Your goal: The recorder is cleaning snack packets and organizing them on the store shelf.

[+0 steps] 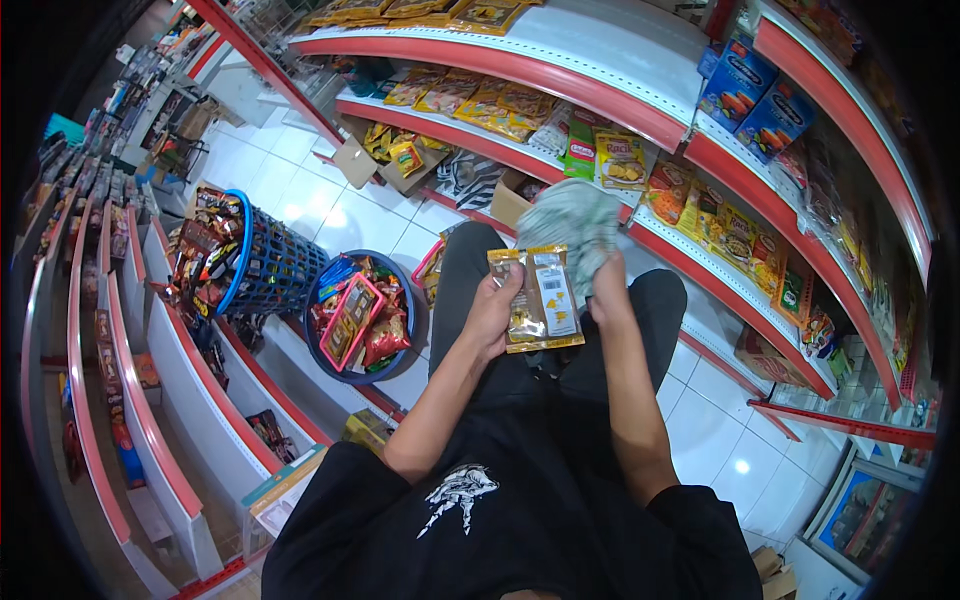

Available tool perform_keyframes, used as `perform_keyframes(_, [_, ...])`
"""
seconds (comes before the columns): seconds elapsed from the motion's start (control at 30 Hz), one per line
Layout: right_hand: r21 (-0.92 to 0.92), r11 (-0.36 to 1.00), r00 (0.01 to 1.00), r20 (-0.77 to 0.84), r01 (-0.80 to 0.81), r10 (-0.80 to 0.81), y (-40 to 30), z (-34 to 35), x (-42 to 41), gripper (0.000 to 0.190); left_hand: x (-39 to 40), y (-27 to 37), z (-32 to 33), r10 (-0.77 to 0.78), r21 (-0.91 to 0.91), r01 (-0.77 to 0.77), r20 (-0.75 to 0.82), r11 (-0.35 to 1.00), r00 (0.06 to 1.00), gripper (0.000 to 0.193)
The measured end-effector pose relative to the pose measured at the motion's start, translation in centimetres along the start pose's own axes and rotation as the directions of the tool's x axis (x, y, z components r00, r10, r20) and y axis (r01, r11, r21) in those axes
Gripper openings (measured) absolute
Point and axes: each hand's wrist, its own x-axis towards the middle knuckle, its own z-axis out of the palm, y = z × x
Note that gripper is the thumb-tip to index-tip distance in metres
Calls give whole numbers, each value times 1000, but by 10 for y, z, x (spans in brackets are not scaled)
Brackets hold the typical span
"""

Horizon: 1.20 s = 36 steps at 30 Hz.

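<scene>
My left hand (491, 309) grips a brown and yellow plastic packet (541, 300) by its left edge, thumb on top, with a white label bearing a barcode facing up. To its right, my right hand (609, 283) is closed on a striped pale green cloth (571, 221), blurred and bunched above the packet's right side. Both are held over my knees. Beyond the cloth, a Racik seasoning packet (621, 160) and a green packet (580, 150) stand at the edge of a lower shelf.
Red-edged shelving (510, 64) with packets curves ahead and right. At left, a tall blue basket (281, 255) full of packets and a round blue tub (409, 300) holding packets and a pink-framed tray stand near more shelves (202, 375). An opened carton (510, 196) sits beyond my knees.
</scene>
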Motion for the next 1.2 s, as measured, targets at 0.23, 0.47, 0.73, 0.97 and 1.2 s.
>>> perform_keyframes(0.23, [514, 837, 979, -166, 186, -115, -26, 19, -51, 46, 19, 3, -43, 16, -606, 179, 302, 775, 953, 51])
perform_keyframes(0.47, [-753, 320, 810, 467, 575, -356, -4, 62, -83, 53, 23, -23, -42, 124, -752, 453, 569, 479, 813, 59])
perform_keyframes(0.73, [-545, 208, 581, 788, 812, -204, 21, 72, -101, 41, 50, -30, -50, 36, -517, 202, 413, 832, 910, 61])
perform_keyframes(0.97, [-766, 557, 875, 16, 321, -483, 42, -22, -42, 32, 50, -8, -46, -76, -601, 195, 218, 775, 973, 49])
perform_keyframes(1.2, [-851, 265, 699, 154, 453, -698, -62, -11, 131, 42, 64, 15, -72, 121, -615, 165, 395, 771, 911, 51])
